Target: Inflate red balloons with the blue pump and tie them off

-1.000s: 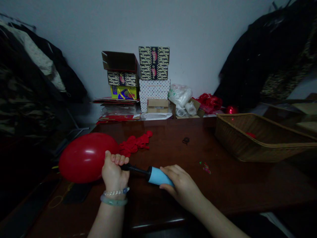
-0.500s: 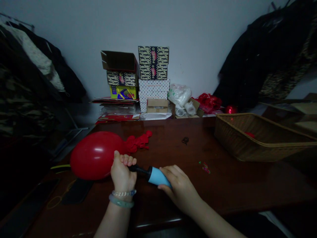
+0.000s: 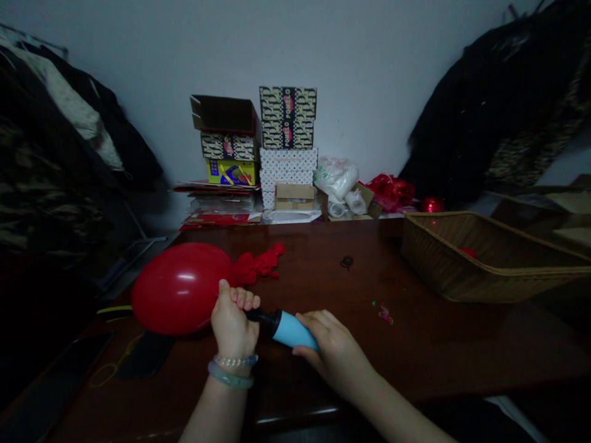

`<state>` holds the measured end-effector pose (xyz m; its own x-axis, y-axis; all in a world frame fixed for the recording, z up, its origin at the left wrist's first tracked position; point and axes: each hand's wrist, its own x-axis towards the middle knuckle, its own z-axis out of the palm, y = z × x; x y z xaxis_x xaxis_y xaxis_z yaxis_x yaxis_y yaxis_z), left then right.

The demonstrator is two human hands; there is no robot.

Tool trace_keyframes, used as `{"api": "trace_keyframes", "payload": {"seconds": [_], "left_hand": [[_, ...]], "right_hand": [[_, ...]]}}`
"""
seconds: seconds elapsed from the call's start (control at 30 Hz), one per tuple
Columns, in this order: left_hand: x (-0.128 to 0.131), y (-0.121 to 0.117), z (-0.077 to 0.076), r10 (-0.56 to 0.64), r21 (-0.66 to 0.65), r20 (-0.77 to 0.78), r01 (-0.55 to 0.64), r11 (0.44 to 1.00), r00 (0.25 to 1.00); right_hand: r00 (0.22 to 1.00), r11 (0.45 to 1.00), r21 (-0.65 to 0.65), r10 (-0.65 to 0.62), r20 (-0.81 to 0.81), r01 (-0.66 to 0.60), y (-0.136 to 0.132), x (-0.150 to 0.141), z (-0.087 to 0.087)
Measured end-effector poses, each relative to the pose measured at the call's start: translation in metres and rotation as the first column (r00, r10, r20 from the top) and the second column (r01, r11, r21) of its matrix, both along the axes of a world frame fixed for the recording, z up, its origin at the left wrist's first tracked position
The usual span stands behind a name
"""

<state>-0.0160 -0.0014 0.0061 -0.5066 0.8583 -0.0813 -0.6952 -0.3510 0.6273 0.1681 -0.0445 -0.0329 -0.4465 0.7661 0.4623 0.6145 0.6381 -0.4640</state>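
Note:
A blue hand pump (image 3: 293,330) with a black nozzle end is held between my two hands above the table. My right hand (image 3: 336,344) is wrapped round its blue barrel. My left hand (image 3: 234,319) grips the black end together with the neck of an inflated red balloon (image 3: 180,289); the join itself is hidden in my fist. The balloon points away to the left. Just behind my left hand, a pile of uninflated red balloons (image 3: 261,264) lies on the table.
On the brown table (image 3: 443,344) are small coloured bands (image 3: 385,314) and a dark coiled band (image 3: 346,263). A wicker basket (image 3: 489,277) stands at right with something red inside. Stacked boxes (image 3: 287,166) line the wall. A dark flat object (image 3: 145,355) lies at left.
My left hand and the balloon have moved right, towards my right hand. The pump's black shaft, long before, has slid into the blue barrel. My right hand has barely shifted.

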Motion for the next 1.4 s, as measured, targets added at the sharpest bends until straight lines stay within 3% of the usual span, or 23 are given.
{"api": "trace_keyframes", "payload": {"seconds": [0.37,0.6,0.87,1.0,1.2,1.4], "left_hand": [[-0.032,0.004,0.005,0.112,0.018,0.025,-0.112,0.994,0.993],[-0.023,0.002,0.006,0.107,0.034,0.039,-0.109,0.994,0.993],[0.009,-0.002,-0.003,0.028,0.021,0.021,-0.029,0.999,0.999],[0.017,-0.004,-0.005,0.059,0.024,0.013,-0.059,0.998,0.998],[0.011,-0.004,0.003,0.068,0.012,-0.004,-0.068,0.998,0.998],[-0.011,0.0,0.008,0.113,0.02,0.016,-0.113,0.993,0.993]], "right_hand": [[1.0,1.0,-0.013,0.001,0.028,0.0,0.007,0.017,0.002],[1.0,0.999,0.046,-0.028,0.013,0.028,0.004,0.013,-0.003],[0.998,0.998,0.055,-0.041,-0.049,0.043,0.0,0.001,0.0],[0.996,0.997,0.063,-0.043,-0.075,0.048,0.001,-0.001,-0.001],[0.995,0.999,0.03,-0.031,-0.095,0.034,0.0,-0.001,-0.002],[0.998,1.0,-0.002,-0.012,-0.069,0.012,0.002,0.005,0.001]]}}
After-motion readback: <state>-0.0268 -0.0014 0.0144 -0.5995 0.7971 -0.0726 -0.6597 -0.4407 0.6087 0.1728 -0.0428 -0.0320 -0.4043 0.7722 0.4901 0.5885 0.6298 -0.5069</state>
